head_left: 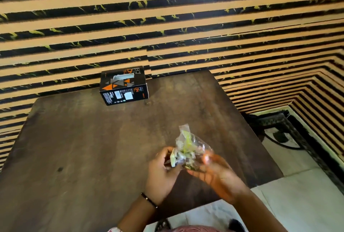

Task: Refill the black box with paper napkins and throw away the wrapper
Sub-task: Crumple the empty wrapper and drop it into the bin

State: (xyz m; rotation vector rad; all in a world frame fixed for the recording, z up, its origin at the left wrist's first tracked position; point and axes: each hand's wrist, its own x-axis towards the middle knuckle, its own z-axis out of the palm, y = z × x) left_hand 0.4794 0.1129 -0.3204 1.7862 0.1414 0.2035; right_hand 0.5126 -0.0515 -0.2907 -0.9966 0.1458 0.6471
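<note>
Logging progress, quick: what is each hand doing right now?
Left hand: closed on the crumpled wrapper.
Right hand: also holding the wrapper.

A dining spot, likely in a small restaurant or café, though a home dining corner cannot be ruled out. A dark brown square wooden table point(93, 148) stands pushed against a decorative wall of horizontal tan slats over black, gold-veined marble-look panels point(167, 17). A black cardboard napkin box with orange triangles point(123, 85) sits at the table's far edge. Pale floor tiles point(297, 204) show at right.
</note>
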